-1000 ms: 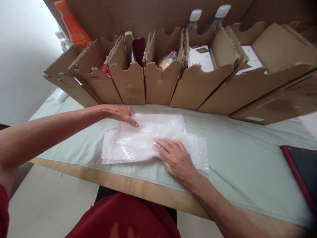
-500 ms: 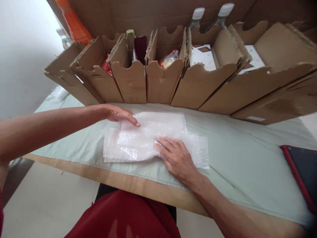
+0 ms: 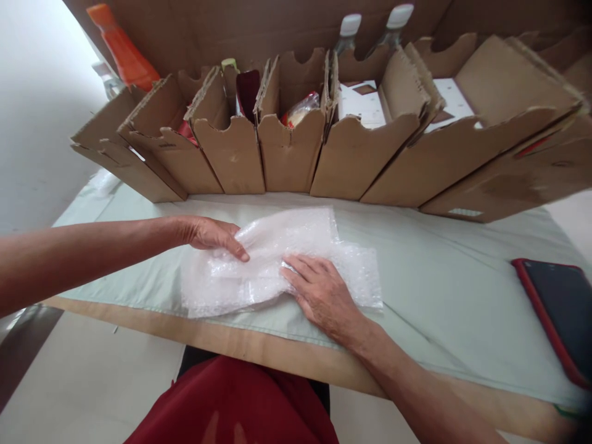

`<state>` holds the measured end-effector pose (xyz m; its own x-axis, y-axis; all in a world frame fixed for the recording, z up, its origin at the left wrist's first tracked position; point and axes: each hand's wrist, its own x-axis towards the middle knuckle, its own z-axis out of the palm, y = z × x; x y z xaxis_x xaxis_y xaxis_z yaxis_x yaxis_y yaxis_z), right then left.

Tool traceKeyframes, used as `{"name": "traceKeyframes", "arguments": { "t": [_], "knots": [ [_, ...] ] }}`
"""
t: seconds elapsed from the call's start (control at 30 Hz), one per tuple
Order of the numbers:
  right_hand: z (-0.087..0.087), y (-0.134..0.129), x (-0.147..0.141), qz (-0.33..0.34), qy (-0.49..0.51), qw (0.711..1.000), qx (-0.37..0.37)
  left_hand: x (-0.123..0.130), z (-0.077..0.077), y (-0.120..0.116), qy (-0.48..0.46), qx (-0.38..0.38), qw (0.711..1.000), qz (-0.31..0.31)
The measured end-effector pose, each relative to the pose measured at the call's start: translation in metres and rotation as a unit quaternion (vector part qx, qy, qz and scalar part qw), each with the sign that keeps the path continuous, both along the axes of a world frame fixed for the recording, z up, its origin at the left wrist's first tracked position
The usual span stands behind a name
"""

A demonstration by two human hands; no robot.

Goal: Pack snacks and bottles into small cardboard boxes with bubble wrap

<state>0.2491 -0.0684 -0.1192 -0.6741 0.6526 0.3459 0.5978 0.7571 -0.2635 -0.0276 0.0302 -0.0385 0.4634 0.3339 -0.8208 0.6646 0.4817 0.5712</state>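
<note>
Layers of clear bubble wrap (image 3: 296,228) lie on the pale green cloth, one folded part over another. My left hand (image 3: 219,239) is closed on the left edge of the upper layer, thumb on top and the other fingers hidden behind or beneath it. That edge is a little raised and creased. My right hand (image 3: 319,290) rests on the near side of the wrap, fingers stretched out and pressing it down. Whether anything lies inside the folds cannot be made out.
A row of open cardboard bins (image 3: 289,154) stands along the back, holding white boxes (image 3: 363,105) and a packet (image 3: 300,111). An orange bottle (image 3: 123,49) leans behind at left. A red-cased phone (image 3: 555,308) lies at right. The table's wooden front edge (image 3: 259,345) is close to me.
My left hand has drawn the upper layer of bubble wrap toward me, and the wrap is now more creased at left. My right hand stays on it. The view has shifted slightly.
</note>
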Motion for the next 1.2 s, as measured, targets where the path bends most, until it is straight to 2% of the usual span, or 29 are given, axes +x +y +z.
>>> {"name": "traceKeyframes", "arguments": {
  "t": [0.13,0.27,0.33,0.43,0.53,0.63,0.77,0.97,1.1,1.2],
  "knots": [
    [0.005,0.001,0.006,0.024,0.009,0.999,-0.042,0.007,0.0,-0.007,0.04,0.041,0.998,0.024],
    [0.023,0.005,0.026,0.071,0.068,0.985,-0.145,0.004,0.004,-0.012,0.074,0.068,0.994,0.031],
    [0.031,0.007,0.037,0.038,0.137,0.975,-0.169,-0.003,0.008,-0.015,0.087,0.087,0.992,0.025],
    [0.035,0.012,0.047,-0.063,0.234,0.958,-0.152,-0.018,0.014,-0.021,0.11,0.113,0.987,0.035],
    [0.029,0.017,0.05,-0.143,0.262,0.943,-0.147,-0.032,0.018,-0.03,0.125,0.111,0.984,0.056],
    [0.021,0.021,0.05,-0.175,0.257,0.938,-0.154,-0.044,0.021,-0.04,0.118,0.101,0.986,0.065],
    [0.01,0.026,0.05,-0.197,0.224,0.945,-0.135,-0.061,0.021,-0.05,0.106,0.094,0.987,0.074],
    [-0.006,0.032,0.047,-0.21,0.158,0.962,-0.076,-0.086,0.016,-0.063,0.108,0.131,0.981,0.095],
    [-0.01,0.035,0.047,-0.209,0.142,0.966,-0.053,-0.097,0.017,-0.077,0.117,0.161,0.974,0.11],
    [-0.01,0.038,0.049,-0.205,0.141,0.968,-0.044,-0.109,0.023,-0.092,0.13,0.191,0.965,0.121]
  ]
}}
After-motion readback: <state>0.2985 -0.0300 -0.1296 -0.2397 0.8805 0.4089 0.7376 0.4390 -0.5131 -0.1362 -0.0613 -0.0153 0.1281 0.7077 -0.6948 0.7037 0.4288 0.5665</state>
